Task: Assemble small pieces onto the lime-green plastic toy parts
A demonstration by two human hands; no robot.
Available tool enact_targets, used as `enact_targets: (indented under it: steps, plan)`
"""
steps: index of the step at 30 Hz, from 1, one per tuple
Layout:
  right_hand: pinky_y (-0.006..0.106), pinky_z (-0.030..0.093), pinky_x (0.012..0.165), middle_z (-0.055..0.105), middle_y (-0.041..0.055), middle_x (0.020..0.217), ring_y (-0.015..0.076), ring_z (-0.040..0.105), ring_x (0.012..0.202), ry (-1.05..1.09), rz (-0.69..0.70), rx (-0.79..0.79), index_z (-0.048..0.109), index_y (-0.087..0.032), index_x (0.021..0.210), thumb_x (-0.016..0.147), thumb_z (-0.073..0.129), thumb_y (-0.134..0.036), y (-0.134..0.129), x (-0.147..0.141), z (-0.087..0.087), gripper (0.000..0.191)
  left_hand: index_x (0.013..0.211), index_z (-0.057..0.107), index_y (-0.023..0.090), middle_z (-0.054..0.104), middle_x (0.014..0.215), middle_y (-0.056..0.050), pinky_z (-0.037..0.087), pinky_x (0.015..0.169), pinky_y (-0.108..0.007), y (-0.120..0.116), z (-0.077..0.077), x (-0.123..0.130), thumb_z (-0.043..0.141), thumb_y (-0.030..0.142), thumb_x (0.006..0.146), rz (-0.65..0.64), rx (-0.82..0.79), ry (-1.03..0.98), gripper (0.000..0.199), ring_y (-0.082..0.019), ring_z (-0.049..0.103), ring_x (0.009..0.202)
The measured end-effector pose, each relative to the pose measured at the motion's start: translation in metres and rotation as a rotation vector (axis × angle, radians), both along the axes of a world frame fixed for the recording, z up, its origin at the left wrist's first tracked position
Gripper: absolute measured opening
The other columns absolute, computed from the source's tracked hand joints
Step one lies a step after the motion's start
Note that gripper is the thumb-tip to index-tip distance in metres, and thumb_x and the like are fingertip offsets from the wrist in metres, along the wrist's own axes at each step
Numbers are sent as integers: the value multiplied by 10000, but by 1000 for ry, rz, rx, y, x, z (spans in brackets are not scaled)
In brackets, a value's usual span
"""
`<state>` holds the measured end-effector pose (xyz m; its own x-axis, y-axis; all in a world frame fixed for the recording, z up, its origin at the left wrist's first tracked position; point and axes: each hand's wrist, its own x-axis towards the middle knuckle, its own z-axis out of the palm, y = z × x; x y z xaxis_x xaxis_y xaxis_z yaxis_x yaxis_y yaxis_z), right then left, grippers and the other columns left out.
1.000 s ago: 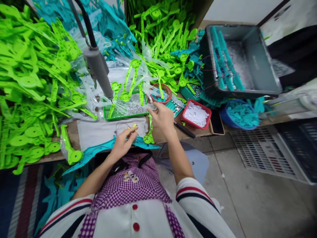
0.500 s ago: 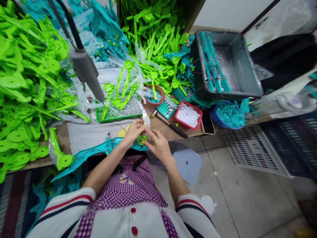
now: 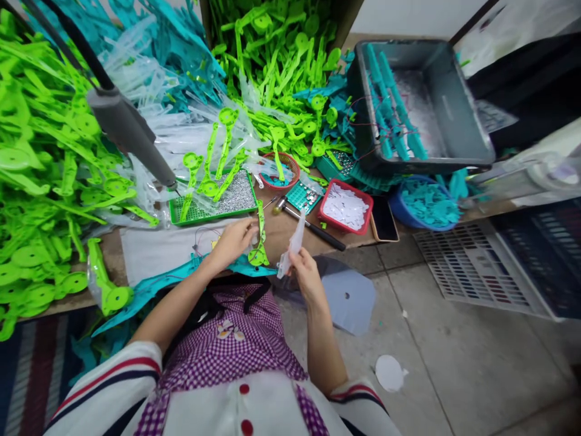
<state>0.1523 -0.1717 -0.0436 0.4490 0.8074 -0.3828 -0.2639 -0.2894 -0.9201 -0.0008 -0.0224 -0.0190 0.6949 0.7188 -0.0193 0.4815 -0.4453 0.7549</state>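
Observation:
My right hand [image 3: 305, 272] pinches a translucent plastic piece [image 3: 296, 239], held upright over the table's front edge. Left of it, a lime-green arm-shaped part [image 3: 259, 239] stands with its round end low, over a long teal part [image 3: 158, 280]. My left hand [image 3: 233, 243] is just beside the green part, fingers curled; whether they hold anything is hidden. The teal part lies along the front edge on a white cloth [image 3: 145, 245], with thin wires on it. A green tray [image 3: 213, 216] of small metal pieces lies behind my left hand.
A grey screwdriver [image 3: 129, 136] hangs at left. Lime-green parts [image 3: 40, 151] are heaped at left and back. A hammer [image 3: 313, 227], red basket [image 3: 347, 229], phone [image 3: 385, 219], blue bowl [image 3: 408, 218] and grey bin [image 3: 422, 166] stand rightward.
My hands have moved apart. The translucent piece has gone right with my right hand, and the green part now shows between the hands. The whole view has shifted slightly.

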Motion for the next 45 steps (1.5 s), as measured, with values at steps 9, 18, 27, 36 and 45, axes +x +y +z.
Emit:
enact_targets:
  steps: [9, 18, 27, 36, 45]
  plan:
    - [235, 373, 459, 552, -62, 568, 91, 462, 452, -24, -54, 10, 592, -202, 1011, 630, 706, -672, 39, 5, -18, 615, 1279, 588, 125, 701, 992, -130, 492, 877, -371, 6, -22, 37, 590, 155, 872, -29, 96, 185, 408, -259, 660, 939]
    - [238, 415, 466, 573, -69, 557, 94, 500, 449, -32, 33, -18, 589, -203, 978, 626, 717, -652, 39, 11, -20, 585, 1163, 697, 148, 724, 845, -69, 489, 792, -316, 25, -30, 36, 629, 130, 807, -7, -99, 136, 363, -213, 661, 789]
    - [233, 437, 449, 586, -71, 508, 104, 534, 430, -43, 232, -39, 575, -211, 892, 635, 743, -592, 52, 23, -15, 489, 1063, 696, 166, 670, 684, 14, 458, 637, -250, 32, -34, 33, 672, 154, 747, 0, -250, 39, 318, -145, 610, 627]
    - [224, 458, 461, 619, -73, 542, 93, 549, 445, 7, 186, -32, 565, -211, 929, 633, 762, -550, 48, 18, -13, 491, 1126, 651, 127, 644, 716, 10, 462, 647, -250, 33, -35, 32, 678, 175, 749, -36, -285, 13, 381, -135, 594, 632]
    - [204, 479, 438, 632, -74, 574, 90, 578, 451, 65, 322, -87, 521, -216, 867, 592, 822, -437, 58, 24, -17, 464, 1084, 677, 133, 626, 670, 21, 421, 593, -232, 30, -38, 36, 605, 108, 721, 45, -267, 19, 371, -132, 565, 614]
